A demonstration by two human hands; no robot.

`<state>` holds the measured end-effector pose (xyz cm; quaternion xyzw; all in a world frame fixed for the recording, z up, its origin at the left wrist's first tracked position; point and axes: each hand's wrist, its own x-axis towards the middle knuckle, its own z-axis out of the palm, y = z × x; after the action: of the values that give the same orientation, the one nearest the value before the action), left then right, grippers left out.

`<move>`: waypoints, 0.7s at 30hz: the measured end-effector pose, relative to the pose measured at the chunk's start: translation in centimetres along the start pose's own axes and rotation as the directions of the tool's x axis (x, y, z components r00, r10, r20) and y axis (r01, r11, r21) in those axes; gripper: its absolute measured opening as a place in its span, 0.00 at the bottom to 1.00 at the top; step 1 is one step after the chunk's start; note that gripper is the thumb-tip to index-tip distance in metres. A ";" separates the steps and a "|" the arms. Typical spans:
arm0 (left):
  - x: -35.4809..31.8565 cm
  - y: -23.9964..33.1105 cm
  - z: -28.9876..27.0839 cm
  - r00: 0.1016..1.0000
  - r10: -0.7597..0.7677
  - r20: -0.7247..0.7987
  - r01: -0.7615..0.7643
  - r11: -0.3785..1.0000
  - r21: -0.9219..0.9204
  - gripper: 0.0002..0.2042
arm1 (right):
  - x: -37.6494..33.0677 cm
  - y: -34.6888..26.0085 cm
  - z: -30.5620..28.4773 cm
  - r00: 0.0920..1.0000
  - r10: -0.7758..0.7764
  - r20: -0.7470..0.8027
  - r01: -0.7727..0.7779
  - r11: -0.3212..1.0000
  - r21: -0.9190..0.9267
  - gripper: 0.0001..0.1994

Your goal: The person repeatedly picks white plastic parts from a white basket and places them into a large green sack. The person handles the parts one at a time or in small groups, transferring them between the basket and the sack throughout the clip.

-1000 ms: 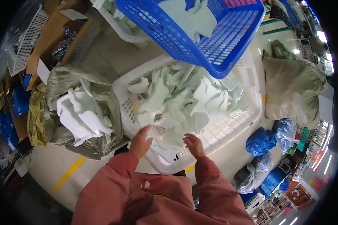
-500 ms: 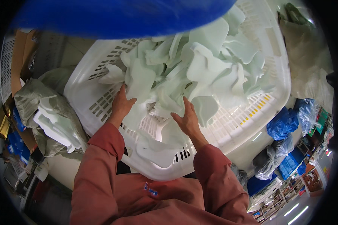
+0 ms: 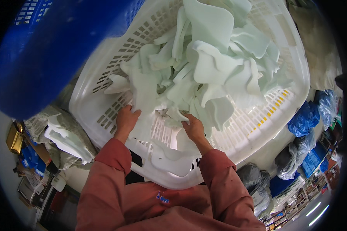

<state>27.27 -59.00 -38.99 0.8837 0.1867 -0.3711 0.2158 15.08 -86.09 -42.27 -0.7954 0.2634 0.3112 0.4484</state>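
Observation:
A large white slatted plastic basket (image 3: 241, 149) stands in front of me, heaped with pale greenish-white, curved, foam-like pieces (image 3: 210, 25). At the heap's near left, my left hand (image 3: 127, 121) has its fingers curled at the edge of a long pale piece (image 3: 142, 90), thumb against it. My right hand (image 3: 194, 129) pinches the edge of a small curved piece (image 3: 176, 114) near the middle; its fingertips are partly hidden. Between my forearms, another wavy piece (image 3: 169, 161) lies against the basket's near wall.
Something big and blue (image 3: 46, 73), smeared by motion, covers the upper left. A grey sack (image 3: 61, 150) with a white shaped piece (image 3: 67, 140) sits left of the basket. Blue and dark plastic bags (image 3: 304, 119) lie to the right, with shelves (image 3: 283, 211) beyond.
The blue object has swung from the top centre to the left. My fingers have drawn in from a spread pose onto the pieces. The view has shifted slightly.

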 end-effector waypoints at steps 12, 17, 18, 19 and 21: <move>-2.2 0.0 -1.0 0.926 -0.079 0.369 0.204 0.927 -0.314 0.21 | -2.1 4.8 0.6 0.982 0.167 -0.087 -0.153 0.978 0.144 0.15; -3.5 0.8 0.5 0.838 -0.187 0.513 0.350 0.905 -0.243 0.22 | -2.8 3.2 -0.2 0.910 0.378 0.171 -0.414 0.856 0.310 0.20; -3.8 0.8 0.8 0.822 -0.218 0.526 0.393 0.885 -0.249 0.23 | -2.9 2.9 -0.1 0.904 0.374 0.207 -0.425 0.836 0.347 0.22; -3.9 0.9 1.1 0.801 -0.267 0.536 0.447 0.862 -0.239 0.23 | -2.9 2.7 0.1 0.894 0.372 0.250 -0.444 0.809 0.385 0.25; -4.2 0.8 1.5 0.787 -0.280 0.549 0.473 0.846 -0.247 0.24 | -2.7 2.6 0.7 0.901 0.368 0.230 -0.434 0.778 0.454 0.25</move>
<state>24.06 -61.21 -36.65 0.6451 0.3678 -0.5776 0.3392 11.25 -86.28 -42.00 -0.5574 0.4681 0.3720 0.5761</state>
